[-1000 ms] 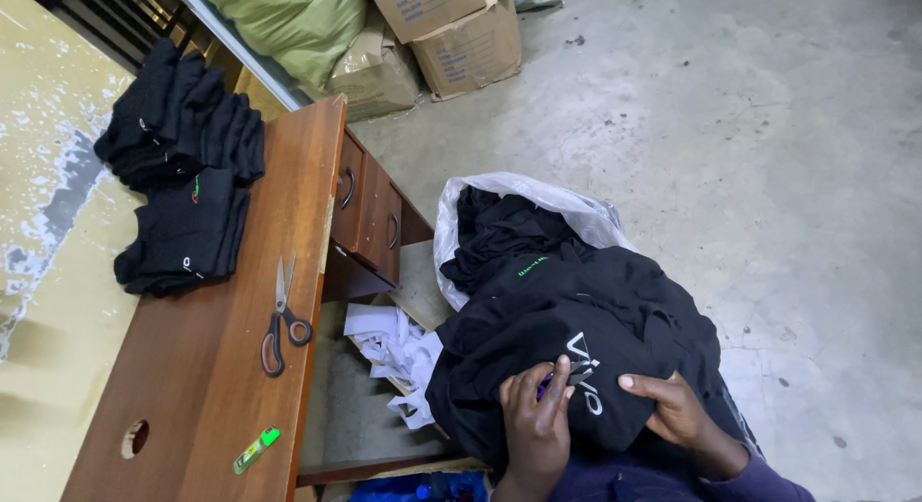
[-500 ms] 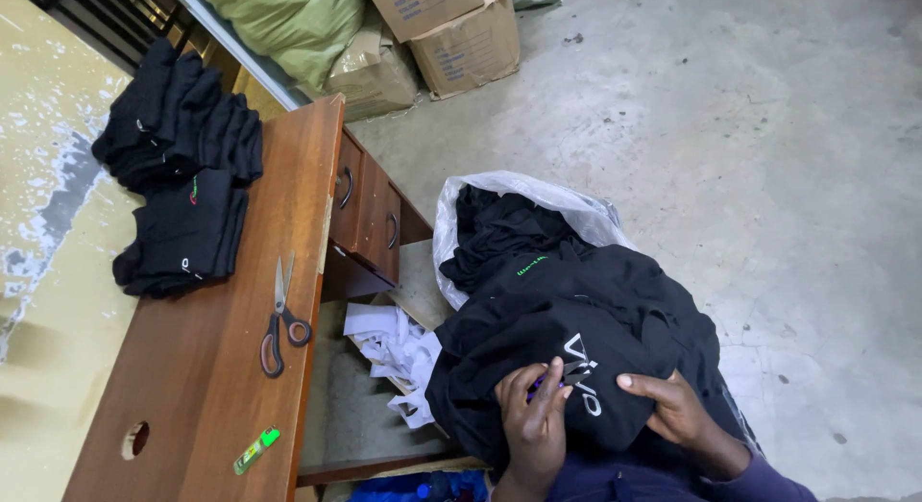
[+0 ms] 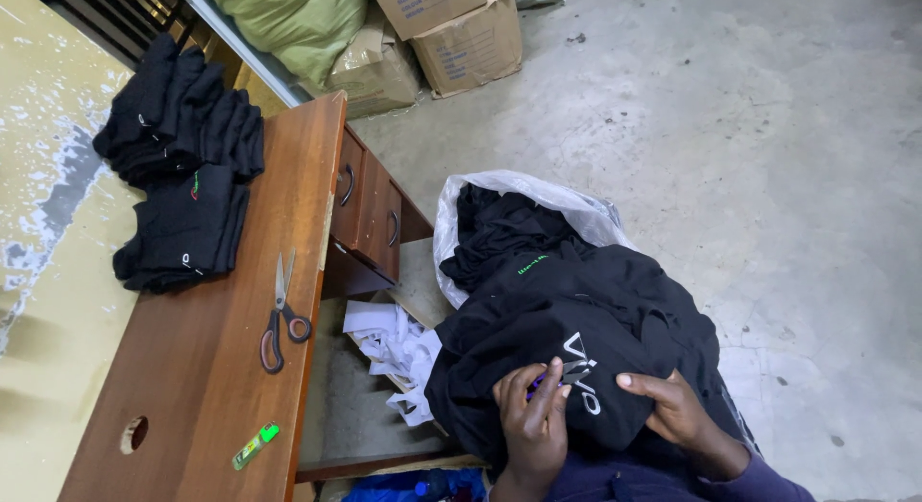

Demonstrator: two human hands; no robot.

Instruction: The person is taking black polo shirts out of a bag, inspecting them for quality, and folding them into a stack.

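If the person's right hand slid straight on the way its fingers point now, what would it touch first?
The right hand lies flat on the black garment with white lettering, fingers pointing toward the left hand. Sliding on across the cloth, it would probably first meet the left hand's fingers; the gap looks small, though depth is unclear.

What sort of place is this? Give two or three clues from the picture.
Probably a garment workshop or packing room. Clues: stacks of folded black clothes beside scissors on a wooden desk, a plastic sack full of black garments, and cardboard boxes on a bare concrete floor.
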